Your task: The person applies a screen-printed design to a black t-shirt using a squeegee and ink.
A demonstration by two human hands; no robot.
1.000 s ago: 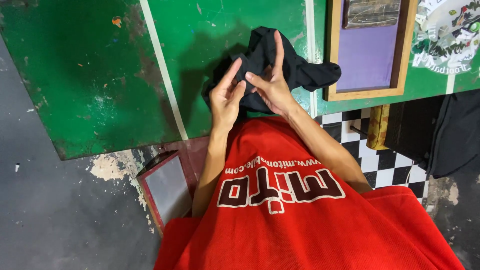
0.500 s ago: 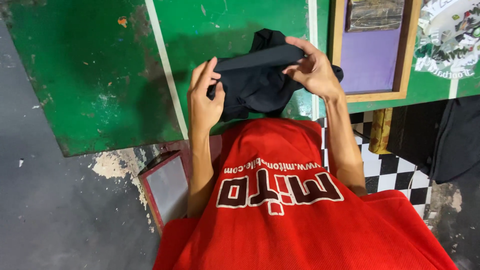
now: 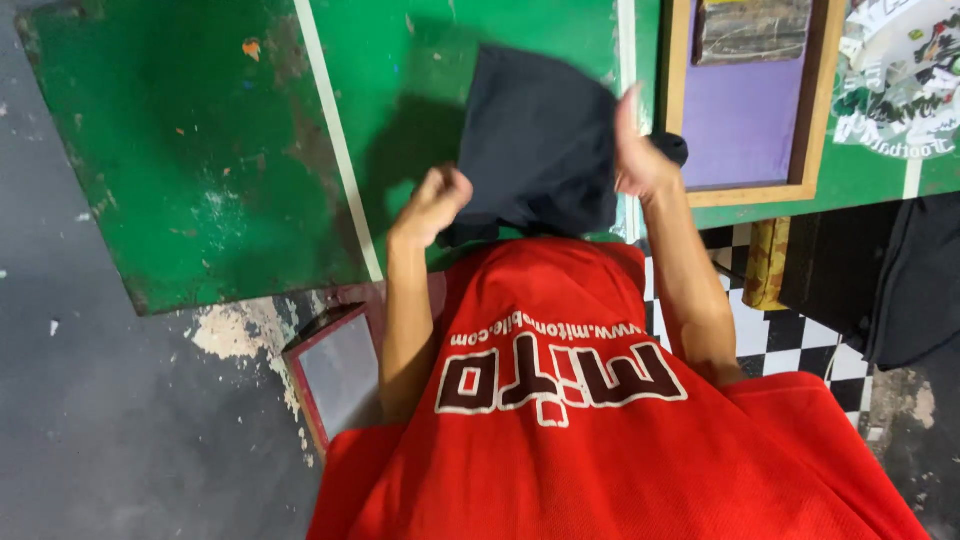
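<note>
A wooden frame with a purple panel [image 3: 745,120] lies on the green painted counter [image 3: 190,150], at the top right. A grey-brown flat sheet [image 3: 755,28] sits at the top of that frame, and the picture edge cuts it off. To the right of the frame lies a white sheet with a dark printed picture [image 3: 900,75]. It is partly cut off too. A white painted line [image 3: 335,140] runs across the counter, slanting from the top down toward the person.

The black soft cloth [image 3: 540,140] is held up just above the counter, between the two hands. It hangs like a flat, wide patch. Its long side runs up and down in the picture, from the top edge down to the person's red shirt [image 3: 600,420]. Its bottom is bunched up and hard to make out.

The left hand [image 3: 432,205] is closed in a fist on the lower left edge of the cloth. The right hand [image 3: 640,150] pinches the right edge, with the thumb sticking up. Its fingers are hidden behind the cloth.

On the grey floor [image 3: 110,430] below the counter, a small red-framed screen [image 3: 335,370] leans near the left arm. A black and white checked floor patch [image 3: 790,340] shows on the right. A dark bag [image 3: 920,280] at the far right is hard to make out.
</note>
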